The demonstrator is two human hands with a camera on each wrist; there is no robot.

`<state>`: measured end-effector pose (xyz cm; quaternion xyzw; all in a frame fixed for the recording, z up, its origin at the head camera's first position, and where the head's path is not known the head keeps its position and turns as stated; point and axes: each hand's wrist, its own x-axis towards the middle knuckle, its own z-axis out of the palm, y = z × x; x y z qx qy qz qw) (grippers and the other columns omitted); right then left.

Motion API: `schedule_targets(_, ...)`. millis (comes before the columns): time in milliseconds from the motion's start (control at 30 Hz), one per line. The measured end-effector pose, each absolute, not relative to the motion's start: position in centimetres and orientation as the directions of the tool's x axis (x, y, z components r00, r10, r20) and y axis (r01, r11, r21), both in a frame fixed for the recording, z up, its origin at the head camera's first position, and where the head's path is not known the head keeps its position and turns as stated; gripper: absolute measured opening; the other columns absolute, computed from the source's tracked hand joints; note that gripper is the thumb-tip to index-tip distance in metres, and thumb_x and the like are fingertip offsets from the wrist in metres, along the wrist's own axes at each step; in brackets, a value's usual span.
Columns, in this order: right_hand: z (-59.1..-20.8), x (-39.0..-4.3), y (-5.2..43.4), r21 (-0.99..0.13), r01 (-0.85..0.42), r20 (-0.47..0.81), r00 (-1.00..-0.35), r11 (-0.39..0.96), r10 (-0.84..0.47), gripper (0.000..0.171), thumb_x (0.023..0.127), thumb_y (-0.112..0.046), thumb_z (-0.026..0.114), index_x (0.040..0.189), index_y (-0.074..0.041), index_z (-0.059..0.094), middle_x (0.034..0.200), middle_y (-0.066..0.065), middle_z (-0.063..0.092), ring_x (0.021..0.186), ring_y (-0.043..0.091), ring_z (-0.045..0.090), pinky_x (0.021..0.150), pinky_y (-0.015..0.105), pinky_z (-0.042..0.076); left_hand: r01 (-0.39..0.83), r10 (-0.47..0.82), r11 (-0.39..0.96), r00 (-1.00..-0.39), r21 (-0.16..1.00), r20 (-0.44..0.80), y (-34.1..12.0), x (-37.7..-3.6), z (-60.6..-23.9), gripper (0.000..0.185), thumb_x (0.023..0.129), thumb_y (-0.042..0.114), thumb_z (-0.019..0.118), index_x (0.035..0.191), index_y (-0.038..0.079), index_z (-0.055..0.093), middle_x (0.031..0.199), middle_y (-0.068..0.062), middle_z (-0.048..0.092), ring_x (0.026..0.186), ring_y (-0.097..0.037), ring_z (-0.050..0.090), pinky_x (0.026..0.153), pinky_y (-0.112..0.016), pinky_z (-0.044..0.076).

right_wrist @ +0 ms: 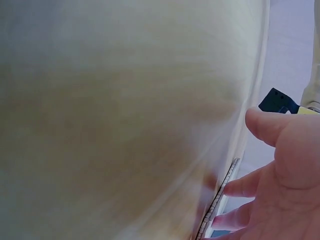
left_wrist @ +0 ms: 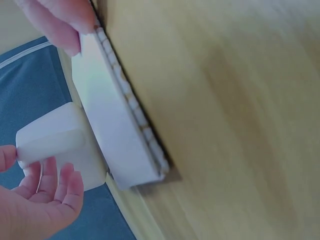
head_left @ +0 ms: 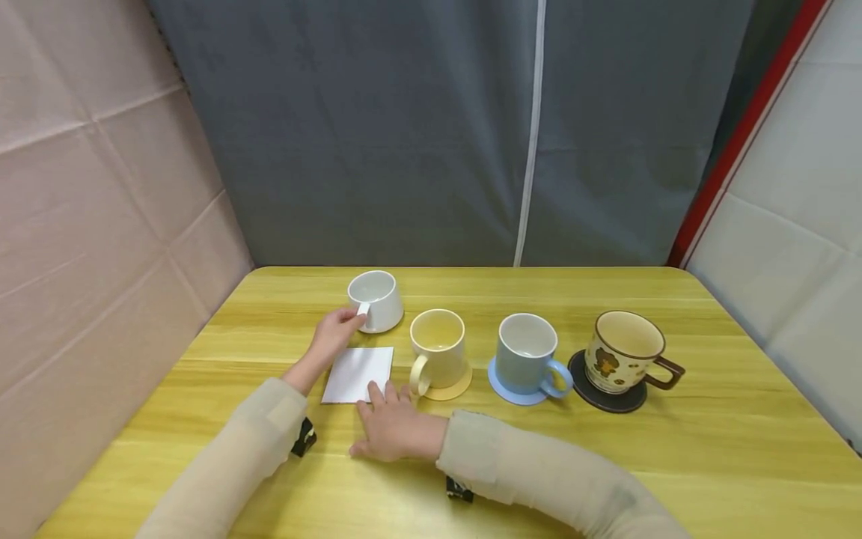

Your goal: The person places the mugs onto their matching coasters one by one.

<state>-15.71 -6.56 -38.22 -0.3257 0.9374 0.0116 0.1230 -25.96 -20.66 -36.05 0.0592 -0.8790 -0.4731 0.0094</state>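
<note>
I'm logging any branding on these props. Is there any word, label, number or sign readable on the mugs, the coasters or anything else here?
No readable text in any view.
Brown-rimmed mug: a cartoon bear and small flower shapes, no words.
White mug, yellow mug, blue mug: plain.
White coaster and the coasters under the other mugs: plain.
Black wrist straps: any marks too small to read.

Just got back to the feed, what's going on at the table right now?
The person's left hand holds the handle of the white mug, which stands on the bare table. The right hand rests its fingers on the white coaster. The yellow mug, blue mug and bear mug each sit on a coaster.
</note>
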Motion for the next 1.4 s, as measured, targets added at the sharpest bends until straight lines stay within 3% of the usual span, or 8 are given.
schedule_targets(167,-38.2,-15.7,-6.5,-0.052,-0.626,-0.237,-0.749,0.778,-0.619,0.073,0.084,-0.062,0.046,0.142,-0.019,0.034,0.15,0.01,0.02,0.135,0.035,0.022,0.108,0.042,0.027,-0.139,-0.129,0.47,-0.988,0.872,-0.088,-20.4,-26.3,-36.5,0.042,0.093,0.027,0.051,0.119,-0.007,0.053,0.111,-0.021,0.057,0.101,-0.031,0.052,0.088,-0.041,0.043)
schedule_targets(333,-38.3,-15.8,-6.5,-0.04,-0.632,-0.242,-0.745,0.774,-0.621,0.074,0.084,-0.062,0.047,0.142,-0.018,0.034,0.15,0.01,0.02,0.135,0.034,0.022,0.106,0.037,0.03,-0.196,-0.135,0.366,-0.978,0.91,-0.157,-20.5,-26.5,-36.6,0.049,0.092,0.029,0.053,0.127,-0.005,0.046,0.124,-0.021,0.051,0.111,-0.032,0.049,0.096,-0.042,0.04)
schedule_targets(433,-38.3,-15.8,-6.6,-0.037,-0.631,-0.244,-0.746,0.775,-0.619,0.074,0.084,-0.062,0.047,0.142,-0.018,0.034,0.15,0.01,0.019,0.135,0.034,0.022,0.106,0.037,0.031,-0.195,-0.128,0.304,-0.978,0.933,-0.163,-20.5,-26.7,-36.7,0.048,0.092,0.026,0.054,0.127,-0.006,0.046,0.127,-0.02,0.049,0.109,-0.029,0.05,0.099,-0.041,0.039)
schedule_targets(600,-38.2,-15.9,-6.6,-0.04,-0.628,-0.249,-0.747,0.777,-0.616,0.073,0.084,-0.062,0.046,0.142,-0.018,0.034,0.151,0.009,0.019,0.135,0.034,0.021,0.106,0.037,0.03,-0.147,-0.093,0.218,-0.987,0.965,-0.129,-20.6,-27.1,-36.9,0.035,0.091,0.017,0.055,0.113,-0.009,0.056,0.103,-0.009,0.059,0.091,-0.015,0.051,0.095,-0.041,0.041)
schedule_targets(700,-38.2,-16.0,-6.6,-0.046,-0.625,-0.252,-0.748,0.779,-0.614,0.074,0.084,-0.062,0.046,0.142,-0.019,0.034,0.151,0.009,0.018,0.136,0.033,0.021,0.106,0.038,0.03,-0.138,-0.089,0.19,-0.988,0.972,-0.123,-20.6,-27.1,-37.0,0.031,0.091,0.017,0.055,0.106,-0.01,0.058,0.092,-0.001,0.057,0.087,-0.012,0.05,0.093,-0.041,0.043)
schedule_targets(1000,-38.4,-16.0,-6.6,-0.047,-0.626,-0.246,-0.748,0.779,-0.616,0.075,0.084,-0.063,0.046,0.142,-0.018,0.033,0.151,0.01,0.018,0.135,0.034,0.021,0.106,0.038,0.03,-0.165,-0.156,0.124,-0.977,0.978,-0.145,-20.2,-27.1,-37.2,0.029,0.093,0.021,0.053,0.095,-0.007,0.056,0.078,-0.001,0.051,0.075,-0.012,0.055,0.081,-0.033,0.052)
schedule_targets(1400,-38.3,-15.8,-6.6,-0.078,-0.617,-0.251,-0.748,0.783,-0.615,0.075,0.084,-0.062,0.048,0.143,-0.018,0.033,0.151,0.01,0.017,0.136,0.035,0.02,0.107,0.039,0.028,-0.148,-0.204,0.098,-0.971,0.984,-0.126,-20.0,-26.8,-37.3,0.032,0.094,0.017,0.051,0.111,-0.01,0.053,0.074,0.001,0.052,0.074,-0.011,0.052,0.077,-0.03,0.051)
